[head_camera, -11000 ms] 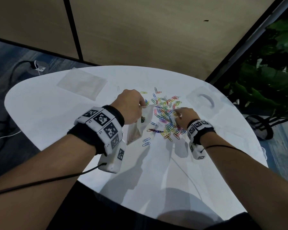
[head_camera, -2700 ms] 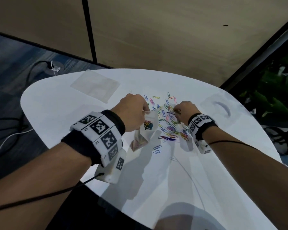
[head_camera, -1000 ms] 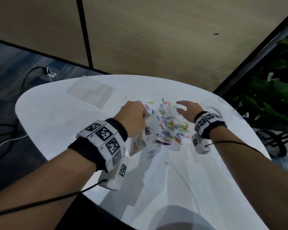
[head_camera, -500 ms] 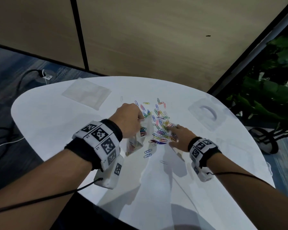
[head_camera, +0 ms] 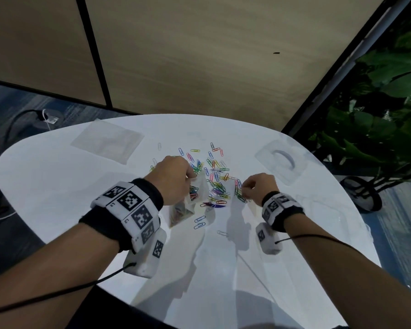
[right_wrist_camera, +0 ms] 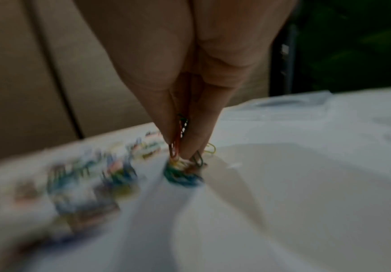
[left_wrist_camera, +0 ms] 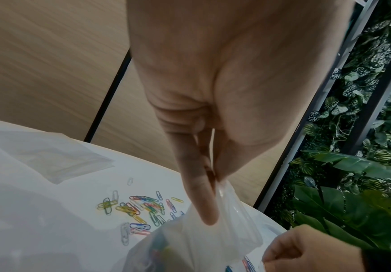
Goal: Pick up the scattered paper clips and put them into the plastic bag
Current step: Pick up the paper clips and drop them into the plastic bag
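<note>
Coloured paper clips (head_camera: 215, 179) lie scattered in the middle of the round white table (head_camera: 57, 186). My left hand (head_camera: 176, 179) pinches the rim of a small clear plastic bag (head_camera: 188, 203) that hangs down with clips inside; in the left wrist view the thumb and finger (left_wrist_camera: 201, 202) clamp the bag (left_wrist_camera: 213, 239). To its right, my right hand (head_camera: 249, 188) pinches a small bunch of paper clips (head_camera: 240, 195) just above the table. The right wrist view shows the fingertips (right_wrist_camera: 190, 145) closed on those red and green clips (right_wrist_camera: 178, 139).
A flat clear bag (head_camera: 107, 143) lies at the table's far left. A clear plastic lid with a handle (head_camera: 280, 162) sits at the far right. A few stray clips (head_camera: 199, 222) lie nearer me. Green plants (head_camera: 377, 103) and a wood wall stand beyond.
My right hand was spread over the pile a second ago; it came down onto the clips and now has its fingers closed on a bunch. The left hand kept holding the bag.
</note>
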### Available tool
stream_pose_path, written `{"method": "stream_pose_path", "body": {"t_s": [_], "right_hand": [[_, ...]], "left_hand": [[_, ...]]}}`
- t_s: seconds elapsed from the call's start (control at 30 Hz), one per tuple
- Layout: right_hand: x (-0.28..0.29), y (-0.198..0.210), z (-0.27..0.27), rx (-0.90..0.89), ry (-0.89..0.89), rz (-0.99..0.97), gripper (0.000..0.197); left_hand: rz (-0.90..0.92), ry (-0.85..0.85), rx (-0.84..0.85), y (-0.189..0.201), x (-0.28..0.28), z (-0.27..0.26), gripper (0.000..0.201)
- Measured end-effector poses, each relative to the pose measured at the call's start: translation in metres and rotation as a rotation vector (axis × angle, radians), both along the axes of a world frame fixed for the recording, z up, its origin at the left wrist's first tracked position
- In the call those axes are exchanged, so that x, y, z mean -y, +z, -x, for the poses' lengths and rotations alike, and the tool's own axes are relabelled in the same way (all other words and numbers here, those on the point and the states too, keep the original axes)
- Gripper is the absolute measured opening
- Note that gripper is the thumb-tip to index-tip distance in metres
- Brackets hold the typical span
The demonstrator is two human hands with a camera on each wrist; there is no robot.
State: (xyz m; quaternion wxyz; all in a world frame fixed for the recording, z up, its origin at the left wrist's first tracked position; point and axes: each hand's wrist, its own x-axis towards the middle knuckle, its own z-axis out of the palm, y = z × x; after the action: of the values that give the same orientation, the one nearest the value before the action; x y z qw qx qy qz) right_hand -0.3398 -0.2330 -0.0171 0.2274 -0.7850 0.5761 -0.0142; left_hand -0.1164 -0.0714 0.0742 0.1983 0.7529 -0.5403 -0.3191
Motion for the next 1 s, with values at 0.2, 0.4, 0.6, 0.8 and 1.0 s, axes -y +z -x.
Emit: {"method": "stream_pose_path", "body": {"t_s": [0.2,0.4,0.6,0.8,1.0], "right_hand": [[-0.012,0.068,-0.011,0.956,-0.362,-0.605,0.010],[-0.065,0.091,-0.052,0.991,-0.219,-0.814,0.007],[-0.097,0.068,-0.076,0.743,-0.036,-0.456,0.013],[-0.094,0.076,-0.082,0.266,0.518,-0.100,0.019],[-0.047,0.077,-0.047,0.670,0.100,-0.383,0.018]], "left_hand": [[0.001,0.028,-0.010,0.004,0.002,0.003,0.029],[0.003,0.066,-0.041,0.002,0.002,0.007,0.030],[0.030,0.074,-0.074,0.001,0.002,0.007,0.025],[0.015,0.072,-0.080,0.001,0.001,0.001,0.030],[0.027,0.141,-0.078,0.001,0.000,-0.007,0.026]]}}
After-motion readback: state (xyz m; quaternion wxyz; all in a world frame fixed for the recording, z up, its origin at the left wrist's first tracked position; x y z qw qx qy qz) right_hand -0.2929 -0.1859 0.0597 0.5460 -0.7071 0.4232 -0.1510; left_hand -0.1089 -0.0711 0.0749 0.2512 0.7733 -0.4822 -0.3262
